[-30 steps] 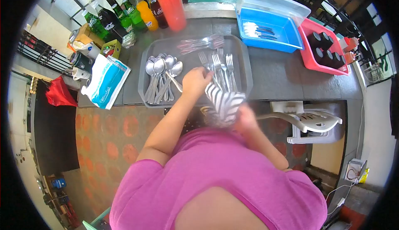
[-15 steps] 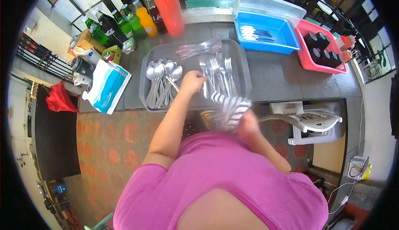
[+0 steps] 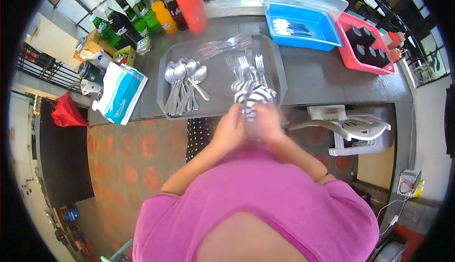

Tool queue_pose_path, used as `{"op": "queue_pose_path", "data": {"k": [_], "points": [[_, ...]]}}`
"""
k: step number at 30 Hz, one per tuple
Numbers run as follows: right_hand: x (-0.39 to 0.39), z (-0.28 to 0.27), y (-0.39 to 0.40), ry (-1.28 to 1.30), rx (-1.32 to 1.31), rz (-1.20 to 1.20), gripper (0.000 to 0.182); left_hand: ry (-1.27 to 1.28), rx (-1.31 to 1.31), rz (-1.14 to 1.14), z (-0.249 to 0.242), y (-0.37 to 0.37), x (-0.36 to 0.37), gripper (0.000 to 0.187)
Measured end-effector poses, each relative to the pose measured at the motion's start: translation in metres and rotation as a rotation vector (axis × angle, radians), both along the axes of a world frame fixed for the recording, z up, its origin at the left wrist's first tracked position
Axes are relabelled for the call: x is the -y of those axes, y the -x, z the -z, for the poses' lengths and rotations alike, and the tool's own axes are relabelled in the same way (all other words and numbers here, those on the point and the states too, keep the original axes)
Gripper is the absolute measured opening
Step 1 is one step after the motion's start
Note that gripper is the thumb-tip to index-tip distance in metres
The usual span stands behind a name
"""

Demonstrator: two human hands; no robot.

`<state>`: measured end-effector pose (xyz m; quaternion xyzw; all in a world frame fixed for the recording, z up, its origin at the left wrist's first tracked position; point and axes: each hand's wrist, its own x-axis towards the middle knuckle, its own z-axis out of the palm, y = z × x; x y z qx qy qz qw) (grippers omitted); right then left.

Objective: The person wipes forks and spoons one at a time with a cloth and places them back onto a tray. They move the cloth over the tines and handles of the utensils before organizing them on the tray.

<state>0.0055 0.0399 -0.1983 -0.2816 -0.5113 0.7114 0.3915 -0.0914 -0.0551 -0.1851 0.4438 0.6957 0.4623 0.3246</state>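
My left hand (image 3: 231,128) is closed in front of the tray's near edge, around what looks like a fork; blur and the cloth hide most of it. My right hand (image 3: 266,121), smeared by motion, grips a black-and-white striped cloth (image 3: 263,94) against it, the two hands close together. The cloth drapes over the near rim of the grey tray (image 3: 218,108). Just beyond it lie several forks (image 3: 259,65), tines away from me, their handles partly covered. On the tray's left side are piled spoons (image 3: 179,72). More forks (image 3: 225,46) lie crosswise at the back.
Bottles (image 3: 163,18) and an orange-red straw container (image 3: 189,6) stand at the back left, near a tissue pack (image 3: 122,94). To the right are a blue lidded box (image 3: 327,37) with cutlery and a pink basket (image 3: 350,60) of dark-capped bottles. A white plastic chair (image 3: 355,129) sits below the counter.
My left hand has drawn back from the forks toward my body. My right hand and the striped cloth have come in to meet it at the tray's near edge.
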Motion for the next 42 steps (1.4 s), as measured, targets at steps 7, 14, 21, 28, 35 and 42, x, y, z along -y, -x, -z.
{"op": "queue_pose_path", "data": {"k": [7, 14, 21, 28, 35, 42], "points": [[-0.006, -0.034, 0.011, 0.466, -0.087, -0.161, 0.015, 0.102, -0.120, -0.004, -0.028, 0.002, 0.012, 0.024], [-0.016, -0.037, 0.013, 0.375, -0.081, -0.088, 0.017, 0.010, -0.185, -0.003, -0.031, 0.003, 0.014, 0.017], [-0.015, -0.031, 0.018, 0.354, -0.128, 0.066, 0.014, 0.116, -0.157, 0.022, -0.049, 0.006, 0.019, 0.017], [-0.027, -0.021, 0.015, 0.424, -0.215, 0.194, 0.011, 0.120, -0.170, 0.035, -0.042, 0.010, 0.025, 0.018], [-0.030, -0.017, 0.000, 0.621, -0.185, -0.030, 0.018, 0.072, -0.114, -0.024, -0.036, 0.012, 0.021, 0.016], [-0.004, -0.032, 0.002, 0.468, 0.013, -0.200, 0.017, 0.014, -0.162, -0.007, -0.026, 0.003, 0.013, 0.017]]}}
